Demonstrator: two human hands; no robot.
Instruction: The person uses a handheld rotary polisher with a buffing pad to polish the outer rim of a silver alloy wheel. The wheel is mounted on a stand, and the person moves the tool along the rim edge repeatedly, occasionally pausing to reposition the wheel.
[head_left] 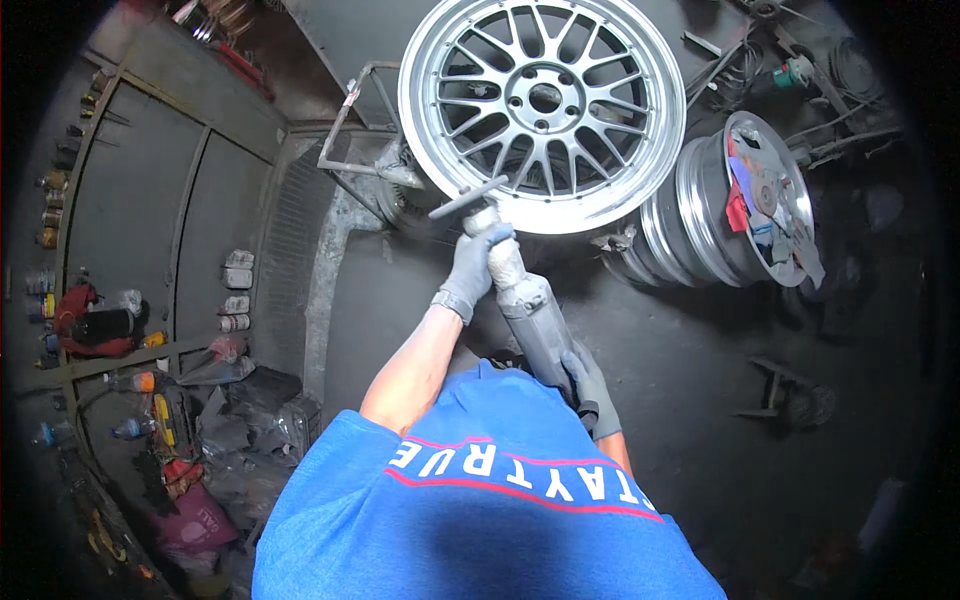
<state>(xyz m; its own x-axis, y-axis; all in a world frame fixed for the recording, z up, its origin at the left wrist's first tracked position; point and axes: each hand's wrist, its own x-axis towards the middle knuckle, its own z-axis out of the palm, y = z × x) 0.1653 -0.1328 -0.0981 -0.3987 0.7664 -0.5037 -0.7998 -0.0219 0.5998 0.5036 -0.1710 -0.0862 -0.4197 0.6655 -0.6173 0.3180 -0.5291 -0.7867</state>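
Note:
A grey angle grinder-type power tool [540, 325] is in both my hands, its long body slanting up and left from my chest. My left hand [472, 268], in a grey glove, closes round its wrapped neck near the head. My right hand [590, 385], gloved too, grips the rear of the body and is partly hidden by my shirt. The tool's flat disc [470, 198] is at the lower left rim of a silver multi-spoke car wheel [545, 213]; whether they touch I cannot tell. The wheel's spoked face is turned toward me.
Right of the wheel lies another wheel [690, 210] on its side, with sanding discs and coloured scraps [765, 195] on it. A bent metal frame [350, 165] stands at left. Shelving with bottles and cans [235, 290] lines the left wall; bags [200, 520] are heaped below.

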